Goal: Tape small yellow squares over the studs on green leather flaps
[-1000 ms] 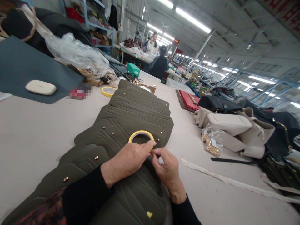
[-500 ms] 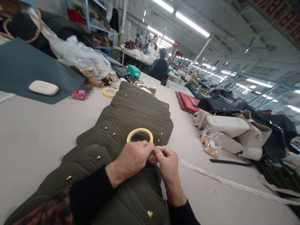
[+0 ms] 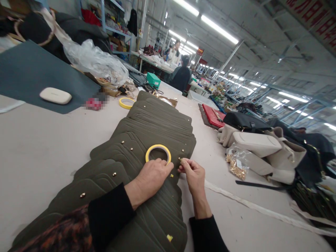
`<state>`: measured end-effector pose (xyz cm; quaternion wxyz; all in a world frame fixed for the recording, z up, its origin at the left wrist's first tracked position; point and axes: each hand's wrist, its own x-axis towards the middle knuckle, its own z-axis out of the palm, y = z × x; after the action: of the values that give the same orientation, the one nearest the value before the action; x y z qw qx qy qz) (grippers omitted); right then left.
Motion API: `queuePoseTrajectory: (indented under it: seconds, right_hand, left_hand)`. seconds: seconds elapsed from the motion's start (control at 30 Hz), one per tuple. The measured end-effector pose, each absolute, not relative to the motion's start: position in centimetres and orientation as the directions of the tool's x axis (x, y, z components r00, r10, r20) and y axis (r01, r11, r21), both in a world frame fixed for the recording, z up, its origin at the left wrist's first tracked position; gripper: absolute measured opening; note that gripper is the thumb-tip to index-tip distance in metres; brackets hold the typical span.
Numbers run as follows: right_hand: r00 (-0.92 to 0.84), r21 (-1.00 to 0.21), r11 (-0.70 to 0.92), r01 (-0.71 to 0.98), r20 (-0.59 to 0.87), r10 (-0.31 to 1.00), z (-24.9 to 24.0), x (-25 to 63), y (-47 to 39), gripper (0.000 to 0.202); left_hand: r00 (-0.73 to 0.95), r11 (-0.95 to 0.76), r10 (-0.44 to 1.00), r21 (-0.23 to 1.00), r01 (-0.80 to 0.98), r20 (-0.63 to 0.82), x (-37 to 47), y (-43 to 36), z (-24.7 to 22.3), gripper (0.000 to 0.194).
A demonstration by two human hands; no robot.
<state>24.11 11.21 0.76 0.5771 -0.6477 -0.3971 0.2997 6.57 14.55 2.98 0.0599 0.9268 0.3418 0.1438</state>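
Observation:
Dark olive bag panels lie overlapped in a long fanned stack, several with small gold studs. My left hand rests over the stack, its fingers closed on the near rim of a roll of yellow tape. To its right, my right hand pinches thumb and forefinger together beside a gold stud at the panels' right edge. A tiny yellowish bit, apparently tape, shows at those fingertips. Small yellow tape pieces stick to panels below my hands.
Another yellow tape roll lies beyond the stack, near a white case on a dark sheet. At right are beige bag parts, a bag of gold hardware and a pale strip. People work in the background.
My hands have come apart. The right hand has moved slightly up and right to the gold stud, while the left stays at the tape roll. A yellow tape piece now shows on the panel between them.

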Motion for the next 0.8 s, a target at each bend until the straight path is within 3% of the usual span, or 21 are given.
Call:
queuePoseTrajectory:
  seconds: [0.17, 0.37, 0.47, 0.63, 0.73, 0.8]
  right_hand:
    - [0.461, -0.881, -0.039, 0.472, 0.209, 0.863, 0.2, 23.9, 11.8, 0.028]
    - [0.345, -0.634, -0.01, 0.774, 0.407, 0.846, 0.0, 23.7, 12.4, 0.023]
    - [0.334, -0.595, -0.015, 0.804, 0.431, 0.838, 0.0, 23.7, 12.5, 0.022]
    - [0.42, -0.644, -0.049, 0.764, 0.438, 0.795, 0.3, 24.4, 11.5, 0.039]
    - [0.268, -0.537, 0.093, 0.838, 0.554, 0.788, 0.2, 24.8, 10.8, 0.021]
    - [0.122, -0.43, 0.183, 0.884, 0.591, 0.797, 0.0, 24.8, 10.8, 0.02]
  left_hand:
    - [0.742, -0.762, 0.647, 0.191, 0.619, 0.176, 6.8, 14.6, 2.8, 0.01]
    - [0.741, -0.753, 0.655, 0.196, 0.628, 0.146, 7.0, 14.5, 2.8, 0.009]
    - [0.743, -0.758, 0.651, 0.191, 0.624, 0.154, 7.0, 14.6, 2.5, 0.009]
    - [0.747, -0.768, 0.639, 0.204, 0.607, 0.182, 6.8, 14.7, 2.1, 0.01]
    - [0.748, -0.78, 0.625, 0.193, 0.595, 0.224, 6.6, 14.8, 2.2, 0.012]
    - [0.754, -0.795, 0.606, 0.175, 0.581, 0.253, 6.5, 14.9, 2.4, 0.014]
